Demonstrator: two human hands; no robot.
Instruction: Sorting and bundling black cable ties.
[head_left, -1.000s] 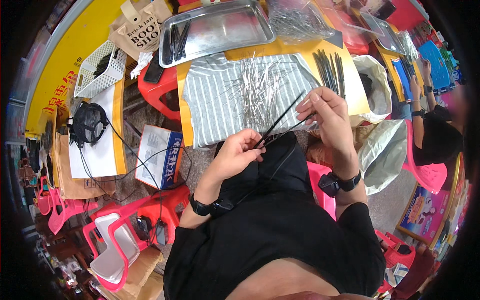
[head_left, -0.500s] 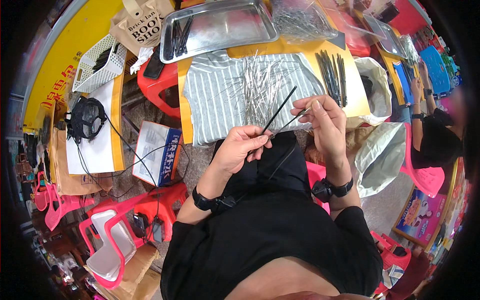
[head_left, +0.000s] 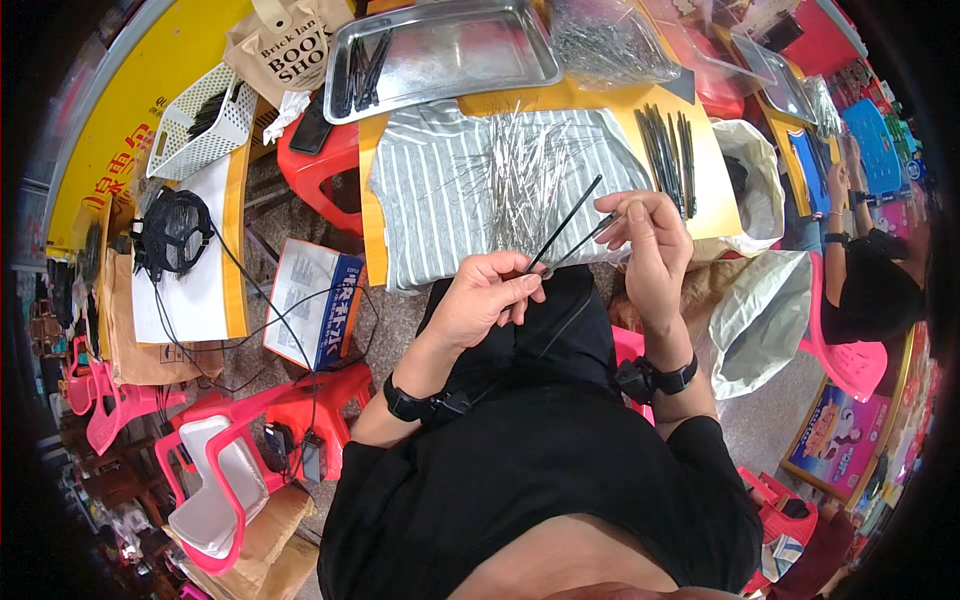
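Observation:
My left hand [head_left: 492, 296] pinches the lower end of a thin black stick [head_left: 570, 219] that points up and to the right. A second thin dark stick [head_left: 585, 242] runs from the fingertips of my right hand [head_left: 650, 235] down to the left fingertips, where the two come close together. Whether they touch there I cannot tell. Just beyond my hands, a loose heap of thin silvery strips [head_left: 525, 175] lies on a grey striped cloth [head_left: 420, 190]. Right of the cloth lies a bundle of black sticks [head_left: 668, 155].
A metal tray [head_left: 450, 60] with several black sticks stands at the back, beside a clear plastic bag of thin pieces [head_left: 605, 40]. A white basket [head_left: 200, 120] and a phone on a red stool [head_left: 320, 175] are to the left. A white sack [head_left: 760, 320] is at right, near another person [head_left: 875, 265].
My right fingers have opened out a little around the end of the second stick. My left hand keeps its pinch, and the view has shifted slightly.

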